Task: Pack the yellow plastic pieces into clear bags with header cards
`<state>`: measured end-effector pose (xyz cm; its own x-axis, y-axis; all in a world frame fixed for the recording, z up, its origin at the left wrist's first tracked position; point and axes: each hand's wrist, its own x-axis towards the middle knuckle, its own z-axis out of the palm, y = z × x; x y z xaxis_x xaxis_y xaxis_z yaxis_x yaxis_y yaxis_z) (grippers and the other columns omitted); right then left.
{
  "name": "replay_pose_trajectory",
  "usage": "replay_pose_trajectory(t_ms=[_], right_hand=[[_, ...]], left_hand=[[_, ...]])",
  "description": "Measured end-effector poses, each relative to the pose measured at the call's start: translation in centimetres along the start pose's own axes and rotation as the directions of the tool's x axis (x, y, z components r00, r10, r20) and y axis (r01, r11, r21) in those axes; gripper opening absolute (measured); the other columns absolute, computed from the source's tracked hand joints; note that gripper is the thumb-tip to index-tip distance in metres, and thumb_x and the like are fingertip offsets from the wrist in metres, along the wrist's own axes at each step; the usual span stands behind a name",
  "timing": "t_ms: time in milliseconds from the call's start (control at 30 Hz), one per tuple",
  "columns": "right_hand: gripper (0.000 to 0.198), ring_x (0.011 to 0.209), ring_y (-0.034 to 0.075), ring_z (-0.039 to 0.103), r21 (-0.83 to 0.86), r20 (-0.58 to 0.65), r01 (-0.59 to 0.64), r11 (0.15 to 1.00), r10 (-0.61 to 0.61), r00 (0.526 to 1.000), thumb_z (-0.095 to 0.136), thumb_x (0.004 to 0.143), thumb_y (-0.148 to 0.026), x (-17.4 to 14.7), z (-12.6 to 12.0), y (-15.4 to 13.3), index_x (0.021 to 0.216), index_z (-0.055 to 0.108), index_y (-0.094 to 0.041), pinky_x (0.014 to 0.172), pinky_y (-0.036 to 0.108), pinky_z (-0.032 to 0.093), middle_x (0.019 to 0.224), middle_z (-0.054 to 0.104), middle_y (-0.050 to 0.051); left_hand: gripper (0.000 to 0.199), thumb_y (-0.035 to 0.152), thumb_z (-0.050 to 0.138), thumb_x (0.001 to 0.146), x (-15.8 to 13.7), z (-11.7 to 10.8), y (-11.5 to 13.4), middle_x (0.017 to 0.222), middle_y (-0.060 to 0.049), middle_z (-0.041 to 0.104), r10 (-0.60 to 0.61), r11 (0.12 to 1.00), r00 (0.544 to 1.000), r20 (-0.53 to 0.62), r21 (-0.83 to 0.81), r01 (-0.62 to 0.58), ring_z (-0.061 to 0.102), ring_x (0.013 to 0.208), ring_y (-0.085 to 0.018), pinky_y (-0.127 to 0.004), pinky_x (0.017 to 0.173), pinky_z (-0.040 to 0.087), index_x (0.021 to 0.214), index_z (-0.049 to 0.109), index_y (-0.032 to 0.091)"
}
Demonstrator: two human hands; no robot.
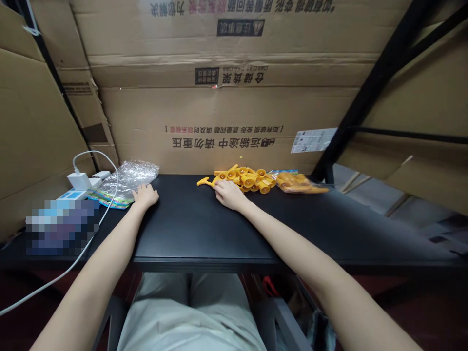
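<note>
My right hand (230, 195) is closed at the front left of a pile of yellow plastic pieces (249, 182) with cup-shaped ends. From its fingers a yellow plastic piece with a hooked, T-like end (203, 181) sticks out to the left; the rest of it is hidden by the hand. My left hand (146, 196) lies on the table with its fingers apart, against the right side of crumpled clear plastic bags (135, 174). Nothing shows in its grasp.
A black table (183, 234) stands before a cardboard wall (226, 107). To the right of the pile lies a clear bag of yellow pieces (298, 183). At left are a power strip with a white charger (79, 181), a white cable (87, 243) and a blurred-out object (64, 228).
</note>
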<state>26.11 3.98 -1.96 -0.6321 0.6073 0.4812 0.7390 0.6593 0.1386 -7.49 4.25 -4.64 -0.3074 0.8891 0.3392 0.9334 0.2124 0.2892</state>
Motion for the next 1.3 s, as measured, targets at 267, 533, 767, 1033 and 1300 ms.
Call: replay_pose_trajectory(t_ms=[267,533,767,1033,1300], right_hand=[[0.033,0.099,0.024,0.054,-0.006,0.061,-0.109,0.994,0.109,0.992,0.038,0.089,-0.021,-0.3,0.8,0.3,0.115,0.058,-0.017,0.085,0.038,0.043,0.114,0.058,0.012],[0.037,0.099,0.024,0.055,0.020,0.083,-0.125,0.992,0.123,0.989,0.038,0.089,-0.022,-0.3,1.2,0.5,0.122,0.056,-0.018,0.084,0.038,0.045,0.118,0.057,0.011],[0.038,0.102,0.022,0.054,0.029,0.121,-0.137,0.990,0.132,0.984,0.039,0.090,-0.021,-0.4,1.1,0.6,0.125,0.053,-0.019,0.086,0.036,0.044,0.120,0.056,0.011],[0.040,0.102,0.021,0.053,0.032,0.124,-0.154,0.988,0.149,0.981,0.039,0.090,-0.021,-0.4,1.3,0.6,0.128,0.052,-0.019,0.088,0.036,0.042,0.123,0.054,0.011],[0.043,0.105,0.022,0.055,-0.024,0.162,-0.165,0.986,0.167,0.973,0.037,0.089,-0.019,-0.2,0.3,-0.1,0.129,0.052,-0.018,0.090,0.035,0.042,0.123,0.056,0.011]], left_hand=[[0.034,0.031,0.045,0.078,-0.3,-0.7,0.3,0.126,-0.027,0.052,-0.039,0.998,0.998,0.048,0.040,0.038,0.045,0.118,-0.043,-0.069,0.095,0.021,0.100,0.061,0.010],[0.031,0.009,0.051,0.067,-0.1,-2.4,-0.3,0.103,-0.022,0.063,-0.020,1.000,1.000,-0.002,-0.007,0.020,0.060,0.099,-0.037,-0.049,0.081,0.045,0.095,0.064,0.012],[0.031,0.012,0.054,0.071,0.0,-2.9,-1.4,0.095,-0.014,0.065,-0.058,0.984,0.990,-0.130,-0.173,0.035,0.060,0.094,-0.031,-0.043,0.081,0.045,0.100,0.060,0.018],[0.039,0.003,0.046,0.073,0.0,-3.4,-1.0,0.096,-0.011,0.066,-0.073,0.993,0.990,-0.122,-0.097,0.061,0.060,0.097,-0.025,-0.034,0.082,0.045,0.107,0.058,0.018],[0.044,-0.001,0.046,0.070,0.0,-3.2,-1.1,0.107,-0.010,0.055,-0.016,0.982,0.963,-0.269,-0.183,-0.035,0.057,0.096,-0.024,-0.037,0.085,0.047,0.108,0.058,0.018]])
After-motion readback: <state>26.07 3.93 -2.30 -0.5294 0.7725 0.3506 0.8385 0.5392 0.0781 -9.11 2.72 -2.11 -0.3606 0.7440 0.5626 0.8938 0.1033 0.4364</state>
